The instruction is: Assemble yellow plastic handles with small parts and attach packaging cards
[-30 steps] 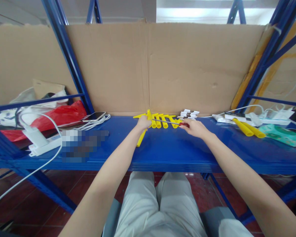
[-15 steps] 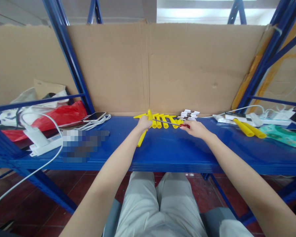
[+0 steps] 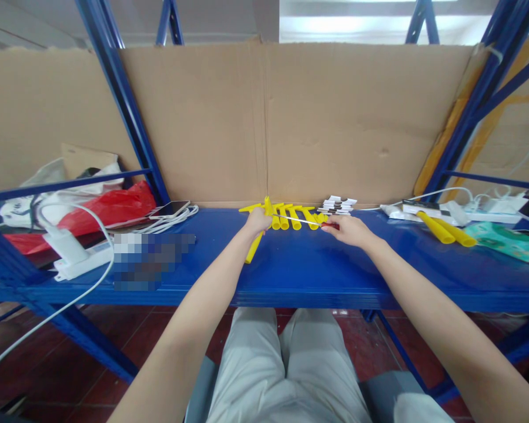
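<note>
My left hand [image 3: 258, 221] is closed round a yellow plastic tube-like piece [image 3: 253, 250]; its lower arm sticks out below my fingers, and the grip hides its middle. My right hand [image 3: 350, 231] grips the red handle of a screwdriver [image 3: 302, 221]. The long metal shaft runs left, nearly level, to the yellow piece at my left hand; its tip is too small to make out. Behind the shaft, several similar yellow tube pieces [image 3: 295, 221] lie in a row on the blue shelf [image 3: 308, 264].
A small stack of white and black pieces [image 3: 337, 205] is behind my right hand. Two yellow tubes [image 3: 443, 231] and a green packet [image 3: 506, 241] lie at right. At left are white cables [image 3: 176, 220], a power strip [image 3: 81, 261] and a red bag [image 3: 110, 205]. Cardboard [image 3: 326, 123] walls the back.
</note>
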Demonstrator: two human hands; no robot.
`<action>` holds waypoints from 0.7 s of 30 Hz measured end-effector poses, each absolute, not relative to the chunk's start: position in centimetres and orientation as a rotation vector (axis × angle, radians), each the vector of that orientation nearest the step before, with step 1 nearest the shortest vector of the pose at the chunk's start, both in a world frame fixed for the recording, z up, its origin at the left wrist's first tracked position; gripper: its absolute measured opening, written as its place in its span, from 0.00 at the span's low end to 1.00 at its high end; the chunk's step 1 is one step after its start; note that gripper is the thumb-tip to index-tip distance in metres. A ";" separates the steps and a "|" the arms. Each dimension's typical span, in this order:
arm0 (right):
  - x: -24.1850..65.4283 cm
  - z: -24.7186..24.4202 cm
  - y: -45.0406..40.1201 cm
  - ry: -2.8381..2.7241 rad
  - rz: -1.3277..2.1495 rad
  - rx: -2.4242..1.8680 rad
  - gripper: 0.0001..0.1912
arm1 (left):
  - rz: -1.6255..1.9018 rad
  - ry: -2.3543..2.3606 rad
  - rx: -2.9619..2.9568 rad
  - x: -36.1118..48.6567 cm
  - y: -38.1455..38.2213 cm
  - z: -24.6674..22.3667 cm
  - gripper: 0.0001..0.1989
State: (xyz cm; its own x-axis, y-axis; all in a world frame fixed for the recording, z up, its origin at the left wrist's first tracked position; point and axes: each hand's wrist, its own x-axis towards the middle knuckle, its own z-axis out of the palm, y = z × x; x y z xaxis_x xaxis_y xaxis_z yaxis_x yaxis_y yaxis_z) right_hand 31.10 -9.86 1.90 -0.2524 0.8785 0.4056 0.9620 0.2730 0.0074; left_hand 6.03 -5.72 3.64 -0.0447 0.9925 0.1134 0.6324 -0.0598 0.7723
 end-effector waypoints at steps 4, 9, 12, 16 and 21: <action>30.9 1.9 -9.9 -2.204 -0.344 -1.676 0.12 | 0.942 1.712 1.729 6.0 -5.7 3.6 0.08; 31.0 1.5 -9.6 -2.172 -0.375 -1.664 0.12 | 0.937 1.704 1.709 6.1 -5.9 3.7 0.08; 31.0 1.7 -9.8 -2.180 -0.382 -1.687 0.09 | 0.941 1.699 1.707 6.1 -6.1 3.8 0.09; 30.9 2.1 -10.2 -2.222 -0.346 -1.703 0.11 | 0.947 1.690 1.714 6.1 -6.1 3.8 0.09; 31.1 1.9 -9.8 -2.204 -0.341 -1.668 0.12 | 0.948 1.685 1.703 6.1 -5.9 3.7 0.09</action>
